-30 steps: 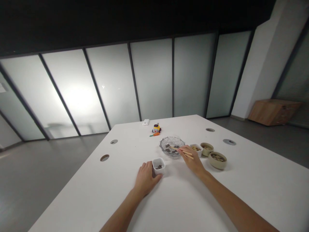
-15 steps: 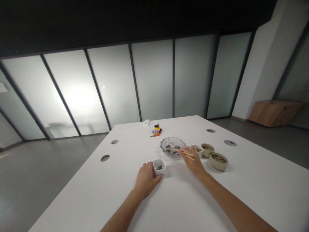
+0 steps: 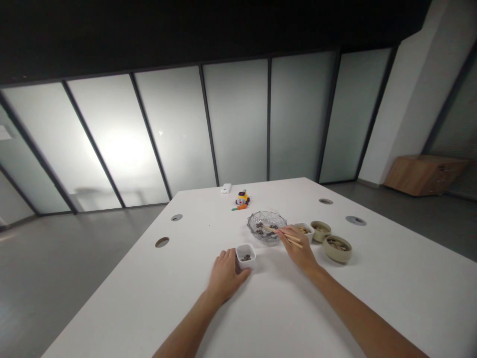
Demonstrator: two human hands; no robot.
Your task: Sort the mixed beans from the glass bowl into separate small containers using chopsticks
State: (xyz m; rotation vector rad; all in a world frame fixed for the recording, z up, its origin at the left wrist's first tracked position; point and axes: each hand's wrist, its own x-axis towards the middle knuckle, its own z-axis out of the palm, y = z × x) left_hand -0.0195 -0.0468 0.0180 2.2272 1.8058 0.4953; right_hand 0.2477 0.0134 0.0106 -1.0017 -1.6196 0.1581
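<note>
My left hand (image 3: 225,276) is curled round the left and near side of a small square white bowl (image 3: 246,252), which stands on the table with a few small dark pieces inside. In my right hand (image 3: 297,244) is a pair of wooden chopsticks (image 3: 292,239). Their tips reach into a clear cut-glass bowl (image 3: 267,219) that holds several dark pieces. Whether the tips pinch a piece is too small to tell. Just beyond my right hand, partly hidden by it, sits a white bowl (image 3: 308,231) of pale yellowish pieces.
Two beige bowls, a farther one (image 3: 320,230) and a nearer one (image 3: 337,249), stand right of my right hand. Past the glass bowl lie an orange carrot-shaped object (image 3: 240,207), a yellow toy vehicle (image 3: 242,198) and a white box-like device (image 3: 226,188). Round holes pierce the white table (image 3: 201,233).
Almost nothing differs. My right hand and the chopsticks have shifted very slightly over the glass bowl, while my left hand stays on the small white bowl.
</note>
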